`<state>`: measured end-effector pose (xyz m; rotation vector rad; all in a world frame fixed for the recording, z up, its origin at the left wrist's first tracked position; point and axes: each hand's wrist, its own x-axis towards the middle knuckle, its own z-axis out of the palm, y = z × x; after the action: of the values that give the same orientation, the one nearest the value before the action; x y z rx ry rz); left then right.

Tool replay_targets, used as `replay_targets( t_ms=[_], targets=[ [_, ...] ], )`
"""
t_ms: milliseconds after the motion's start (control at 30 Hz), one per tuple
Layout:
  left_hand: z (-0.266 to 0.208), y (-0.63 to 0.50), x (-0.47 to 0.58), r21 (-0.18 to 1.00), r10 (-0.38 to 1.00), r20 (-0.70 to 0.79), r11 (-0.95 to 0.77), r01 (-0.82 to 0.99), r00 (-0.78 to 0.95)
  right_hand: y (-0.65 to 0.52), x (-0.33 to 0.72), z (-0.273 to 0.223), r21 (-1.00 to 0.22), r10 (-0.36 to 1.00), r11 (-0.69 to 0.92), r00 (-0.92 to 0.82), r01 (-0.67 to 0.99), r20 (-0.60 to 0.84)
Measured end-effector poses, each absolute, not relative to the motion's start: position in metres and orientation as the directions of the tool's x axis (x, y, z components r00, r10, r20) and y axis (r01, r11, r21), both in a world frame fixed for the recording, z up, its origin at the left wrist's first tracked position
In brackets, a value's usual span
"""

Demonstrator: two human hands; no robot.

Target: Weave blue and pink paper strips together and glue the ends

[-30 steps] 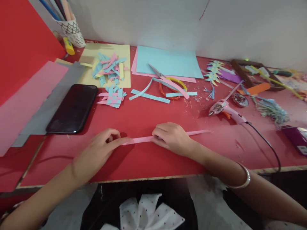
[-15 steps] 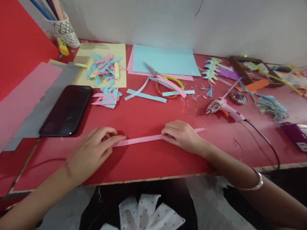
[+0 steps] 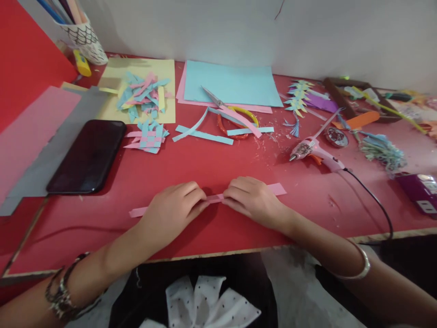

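Note:
A pink paper strip [image 3: 215, 198] runs sideways just above the red tabletop, between both hands. My left hand [image 3: 174, 207] pinches it left of the middle, and a tail of the strip pokes out to the left under the wrist. Close by, my right hand [image 3: 251, 200] grips the same strip with its fingertips, and a wider end shows beyond the knuckles to the right. Only a short piece is visible between the fingertips; the fingers cover the rest. Behind the hands lie blue strips [image 3: 208, 135] and a pink strip [image 3: 241, 120], partly over scissors [image 3: 213, 96].
A phone [image 3: 87, 157] lies left, beside a woven pink-and-blue paper piece [image 3: 148, 138] and a heap of paper strips [image 3: 143, 93]. Blue paper [image 3: 239, 82] sits at the back. To the right are a corded pink glue gun [image 3: 321, 156], a brown tray [image 3: 344, 109] and a purple box [image 3: 414, 193].
My left hand has slid right along the pink strip, close to my right hand. The strip's left tail now shows behind the left hand, and its right end looks wider.

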<state>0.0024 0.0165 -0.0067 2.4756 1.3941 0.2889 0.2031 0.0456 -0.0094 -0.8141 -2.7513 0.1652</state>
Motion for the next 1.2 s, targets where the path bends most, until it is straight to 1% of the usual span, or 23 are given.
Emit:
replay_targets(
  t_ms=[100, 233, 433, 567, 700, 867, 1000, 1200],
  targets=[
    [-0.008, 0.016, -0.001, 0.312, 0.863, 0.064, -0.494, 0.812, 0.501, 0.049, 0.214, -0.008, -0.215, 0.569, 0.821, -0.793, 0.529, 0.218],
    [-0.01, 0.016, -0.001, 0.231, 0.848, 0.135, -0.53, 0.816, 0.513, 0.053, 0.224, -0.007, -0.197, 0.552, 0.833, -0.802, 0.517, 0.228],
    [-0.009, 0.016, -0.007, 0.176, 0.803, 0.152, -0.595, 0.784, 0.576, 0.053, 0.23, -0.005, -0.144, 0.531, 0.847, -0.811, 0.511, 0.246],
    [-0.008, 0.018, -0.009, 0.163, 0.75, 0.187, -0.661, 0.732, 0.635, 0.046, 0.222, -0.006, -0.088, 0.521, 0.853, -0.827, 0.514, 0.213],
    [-0.006, 0.023, 0.0, 0.147, 0.701, 0.161, -0.713, 0.685, 0.695, 0.043, 0.212, -0.008, -0.049, 0.514, 0.855, -0.832, 0.516, 0.21],
    [-0.01, 0.027, 0.005, 0.173, 0.748, 0.196, -0.663, 0.728, 0.634, 0.047, 0.214, -0.009, -0.065, 0.531, 0.844, -0.815, 0.532, 0.232],
    [-0.013, 0.027, 0.002, 0.148, 0.731, 0.224, -0.679, 0.719, 0.644, 0.053, 0.222, -0.007, -0.082, 0.508, 0.86, -0.83, 0.504, 0.229],
    [-0.012, 0.029, 0.0, 0.182, 0.756, 0.162, -0.655, 0.733, 0.635, 0.058, 0.229, -0.008, -0.154, 0.524, 0.851, -0.826, 0.502, 0.206]
  ],
)
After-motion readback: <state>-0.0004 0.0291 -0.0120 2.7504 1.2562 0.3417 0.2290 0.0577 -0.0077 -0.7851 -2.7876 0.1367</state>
